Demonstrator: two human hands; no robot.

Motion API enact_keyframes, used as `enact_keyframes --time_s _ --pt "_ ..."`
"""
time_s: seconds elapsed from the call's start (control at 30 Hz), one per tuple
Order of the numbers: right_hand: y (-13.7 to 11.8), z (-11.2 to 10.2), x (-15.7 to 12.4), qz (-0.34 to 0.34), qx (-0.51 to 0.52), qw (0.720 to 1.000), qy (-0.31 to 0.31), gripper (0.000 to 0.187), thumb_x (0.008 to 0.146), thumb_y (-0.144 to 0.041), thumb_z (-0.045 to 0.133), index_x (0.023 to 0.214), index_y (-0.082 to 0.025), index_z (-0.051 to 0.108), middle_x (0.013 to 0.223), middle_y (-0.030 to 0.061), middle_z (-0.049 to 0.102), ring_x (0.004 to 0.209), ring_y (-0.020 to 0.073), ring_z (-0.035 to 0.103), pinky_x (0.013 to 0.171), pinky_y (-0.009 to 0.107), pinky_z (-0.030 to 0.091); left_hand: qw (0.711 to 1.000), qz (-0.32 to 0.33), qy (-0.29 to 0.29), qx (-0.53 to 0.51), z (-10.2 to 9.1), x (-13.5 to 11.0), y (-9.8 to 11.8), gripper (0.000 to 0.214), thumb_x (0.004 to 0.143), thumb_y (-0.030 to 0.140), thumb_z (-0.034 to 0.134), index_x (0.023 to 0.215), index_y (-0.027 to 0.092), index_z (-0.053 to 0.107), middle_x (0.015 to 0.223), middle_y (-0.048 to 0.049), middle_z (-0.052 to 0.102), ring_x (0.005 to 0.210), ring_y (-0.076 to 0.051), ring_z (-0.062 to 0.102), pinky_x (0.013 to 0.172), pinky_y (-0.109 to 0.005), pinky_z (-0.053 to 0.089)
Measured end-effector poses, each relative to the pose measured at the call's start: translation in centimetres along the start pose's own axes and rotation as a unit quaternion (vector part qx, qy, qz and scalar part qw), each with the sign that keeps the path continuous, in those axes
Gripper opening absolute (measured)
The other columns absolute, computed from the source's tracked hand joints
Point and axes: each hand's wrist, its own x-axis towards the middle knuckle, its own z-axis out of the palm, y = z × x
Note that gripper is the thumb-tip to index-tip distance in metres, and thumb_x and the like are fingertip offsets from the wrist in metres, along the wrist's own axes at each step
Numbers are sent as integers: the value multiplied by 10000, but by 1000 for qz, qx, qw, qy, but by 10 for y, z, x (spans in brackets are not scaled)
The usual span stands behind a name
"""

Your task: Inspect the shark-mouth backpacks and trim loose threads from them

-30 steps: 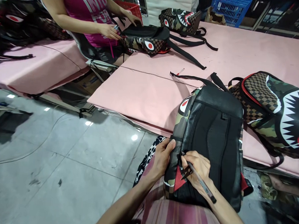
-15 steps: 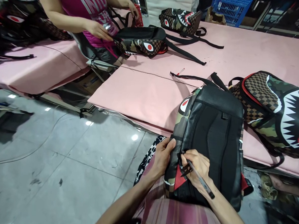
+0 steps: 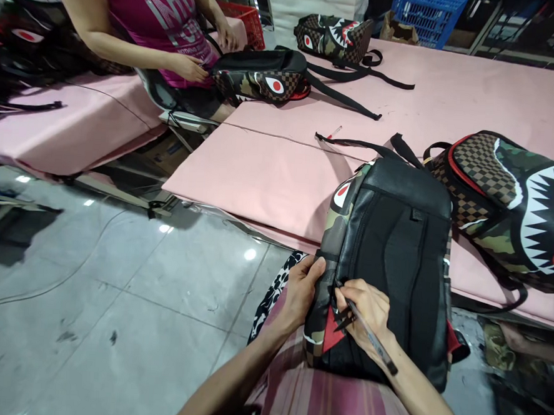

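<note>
A black backpack [image 3: 389,258] with a camouflage and checkered side lies back panel up across my lap and the table edge. My left hand [image 3: 303,287] is closed on its left side, thumb on top, just below a red-and-white eye print [image 3: 341,194]. In my right hand [image 3: 367,307] is a pen [image 3: 374,342] with a clear barrel and dark end, its tip at the seam beside the back panel. A dark pointed piece also sticks out under my right fingers; I cannot tell what it is. Below it shows a red triangular patch [image 3: 332,331].
Another shark-mouth backpack [image 3: 507,196] lies at right on the pink-covered table [image 3: 260,175]. Across it, a co-worker in a magenta shirt [image 3: 162,12] handles a similar backpack [image 3: 261,78]. Farther back are another backpack [image 3: 334,39], a blue crate [image 3: 429,16] and a red basket [image 3: 244,25].
My right hand and the pen have shifted only slightly; my left hand keeps its place. The co-worker's far hand has come down and closer to the body.
</note>
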Motion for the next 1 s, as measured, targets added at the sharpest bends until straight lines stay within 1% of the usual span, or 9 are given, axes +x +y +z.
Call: enact_keyframes --time_s 0.1,0.2,0.33,0.57,0.63,0.77,0.83,1.0 --pt "0 -1 -1 -4 8 1000 -1 127 811 -55 562 847 -169 521 650 14 591 542 110 562 510 223 427 1000 -2 4 0 0 0 -1 339 711 463 673 703 134 595 622 39 500 552 -75 383 513 -195 310" --pt "-1 -2 -3 -16 11 1000 8 127 817 -72 570 857 -181 519 651 5 596 539 106 561 510 221 433 1000 -16 6 -10 1 0 1 363 684 482 688 716 130 608 634 32 522 555 -80 400 515 -199 323" --pt "-2 -2 -4 -6 -3 1000 12 112 827 -101 581 856 -192 521 652 -1 605 537 104 569 512 220 440 1000 -16 9 -16 3 -1 3 371 670 486 695 722 129 607 648 24 536 566 -86 413 528 -203 339" --pt "1 0 -1 12 1 1000 10 122 816 -84 581 849 -188 527 657 2 604 542 108 581 511 216 439 1000 -2 12 8 1 -1 1 362 699 481 670 677 134 568 610 35 462 555 -80 357 508 -199 297" --pt "1 0 0 22 9 1000 19 122 816 -93 588 852 -192 527 667 -1 605 548 109 584 509 215 436 1000 -4 14 13 2 -1 2 369 694 489 668 668 137 560 600 38 447 547 -78 343 500 -200 285" --pt "-1 -1 2 57 27 998 12 112 827 -106 584 848 -191 515 682 1 595 539 101 565 493 206 420 1000 3 16 17 4 -3 7 379 697 490 664 633 142 528 584 45 426 535 -74 329 495 -199 273" --pt "-1 -2 4 88 46 995 3 101 844 -116 567 841 -195 505 683 -7 583 532 92 552 482 197 411 1000 8 14 21 4 -4 8 377 709 484 658 627 142 523 581 46 422 536 -73 328 494 -197 273" --pt "0 -5 6 174 113 978 -20 74 871 -167 541 836 -207 490 675 -25 548 537 90 525 475 199 401 1000 -3 4 14 2 -2 4 346 721 474 653 708 135 584 633 25 500 568 -88 387 525 -202 319"
